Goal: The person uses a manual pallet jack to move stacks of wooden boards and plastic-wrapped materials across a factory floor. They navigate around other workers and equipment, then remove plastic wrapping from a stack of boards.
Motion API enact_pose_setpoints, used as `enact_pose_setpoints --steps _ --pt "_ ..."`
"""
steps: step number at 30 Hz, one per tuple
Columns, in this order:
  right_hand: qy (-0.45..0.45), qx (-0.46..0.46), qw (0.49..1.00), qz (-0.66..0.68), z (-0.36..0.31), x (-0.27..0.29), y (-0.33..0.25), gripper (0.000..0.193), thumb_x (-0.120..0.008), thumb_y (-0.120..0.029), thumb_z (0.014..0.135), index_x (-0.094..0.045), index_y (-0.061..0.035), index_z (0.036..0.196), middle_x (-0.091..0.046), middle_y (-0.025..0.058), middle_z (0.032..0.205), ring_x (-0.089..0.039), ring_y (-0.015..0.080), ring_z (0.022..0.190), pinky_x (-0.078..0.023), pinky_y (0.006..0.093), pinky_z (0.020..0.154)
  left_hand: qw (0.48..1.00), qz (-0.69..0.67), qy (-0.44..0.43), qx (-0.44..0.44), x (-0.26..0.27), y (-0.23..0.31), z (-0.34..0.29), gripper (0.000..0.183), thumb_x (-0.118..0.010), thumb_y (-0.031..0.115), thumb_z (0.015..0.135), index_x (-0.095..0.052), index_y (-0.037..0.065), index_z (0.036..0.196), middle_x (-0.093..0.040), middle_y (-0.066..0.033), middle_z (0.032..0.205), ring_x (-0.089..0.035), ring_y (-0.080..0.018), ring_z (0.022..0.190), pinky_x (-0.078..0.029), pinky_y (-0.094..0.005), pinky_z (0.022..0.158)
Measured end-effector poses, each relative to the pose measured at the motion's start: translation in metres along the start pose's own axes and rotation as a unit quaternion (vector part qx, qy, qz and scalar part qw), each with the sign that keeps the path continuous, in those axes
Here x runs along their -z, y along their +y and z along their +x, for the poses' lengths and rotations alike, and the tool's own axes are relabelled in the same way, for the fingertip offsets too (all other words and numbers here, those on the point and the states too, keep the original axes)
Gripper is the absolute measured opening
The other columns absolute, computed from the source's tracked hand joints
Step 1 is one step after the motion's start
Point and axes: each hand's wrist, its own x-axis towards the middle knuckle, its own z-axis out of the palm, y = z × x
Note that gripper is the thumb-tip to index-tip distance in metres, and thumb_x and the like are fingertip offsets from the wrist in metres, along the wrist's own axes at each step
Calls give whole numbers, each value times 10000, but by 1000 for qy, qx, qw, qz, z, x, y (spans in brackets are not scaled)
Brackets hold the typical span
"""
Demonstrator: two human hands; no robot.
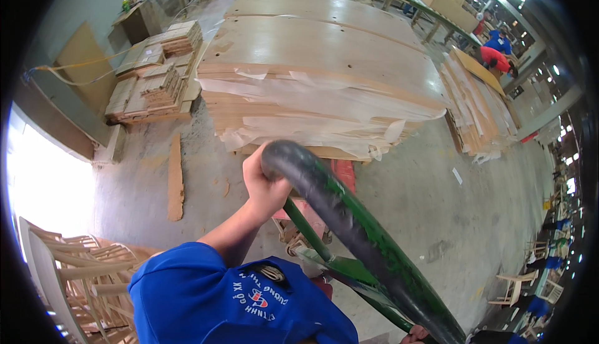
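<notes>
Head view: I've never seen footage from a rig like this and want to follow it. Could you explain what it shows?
There is no robot here: a person works with bare hands. The one picture comes from a wide fisheye camera on their head, looking down, so straight edges bend near the rim. The left hand grips a thick black-and-green handle at its upper bend. Only part of the right hand shows, at the lower edge beside the handle. Ahead is a stack of panels with clear sheeting at its side. A brown strip lies on the floor.
</notes>
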Motion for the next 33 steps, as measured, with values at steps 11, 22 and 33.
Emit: enact_pose_setpoints --steps 11,22,33 --pt "-173 10 984 -29 -14 -22 14 773 -287 -857 675 -504 -115 664 -454 58 526 -403 174 395 -366 265 344 998 -57 -25 26 -90 -47 50 131 -648 34 722 -611 18 846 -487 15 617 -416 -47 594 -378 -206 550" --pt "-321 35 942 -92 55 -144 35 841 -187 -848 702 -476 -59 689 -363 20 443 -327 134 345 -257 240 335 999 38 -2 18 -183 -65 63 148 -688 103 749 -620 30 858 -490 -15 575 -417 -55 557 -388 -216 529" --pt "-387 -121 913 44 283 -255 188 675 -182 -658 874 -500 -63 835 -489 69 721 -528 167 670 -484 336 551 989 28 136 -39 -224 -64 -11 154 -606 -68 714 -589 13 844 -591 16 774 -520 -30 674 -405 -185 563"
